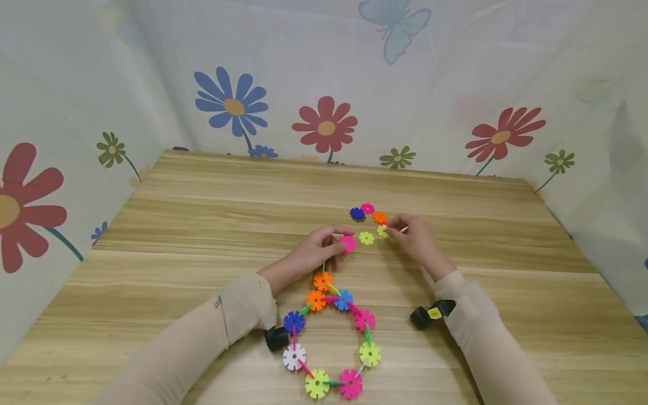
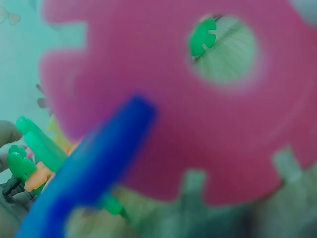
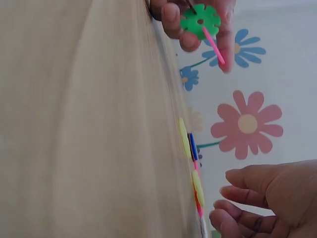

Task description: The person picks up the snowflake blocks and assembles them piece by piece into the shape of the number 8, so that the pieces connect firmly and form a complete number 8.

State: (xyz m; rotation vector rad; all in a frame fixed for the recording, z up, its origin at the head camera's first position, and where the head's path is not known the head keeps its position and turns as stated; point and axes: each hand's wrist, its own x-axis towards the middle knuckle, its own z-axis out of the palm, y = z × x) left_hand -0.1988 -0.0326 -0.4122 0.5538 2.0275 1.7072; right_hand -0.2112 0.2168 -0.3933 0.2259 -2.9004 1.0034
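Notched plastic building discs link into a closed ring (image 1: 350, 383) near me, with an orange disc (image 1: 323, 281) joined at its top. At the chain's far end my left hand (image 1: 316, 250) holds a pink disc (image 1: 347, 243). A green disc (image 3: 200, 21) joins it between the fingers in the right wrist view. My right hand (image 1: 412, 239) is at a yellow disc (image 1: 382, 230) in a smaller linked group. Its fingers (image 3: 247, 196) hang loosely above the discs in the right wrist view. A pink disc (image 2: 148, 44) and an edge-on blue disc (image 2: 94, 168) fill the left wrist view.
Another yellow disc (image 1: 367, 238) lies between my hands. Dark blue (image 1: 357, 213), pink (image 1: 367, 208) and orange (image 1: 379, 217) discs lie just beyond. The wooden table (image 1: 152, 242) backs onto a flower-printed cloth (image 1: 283, 56). Black wrist cameras hang near both forearms.
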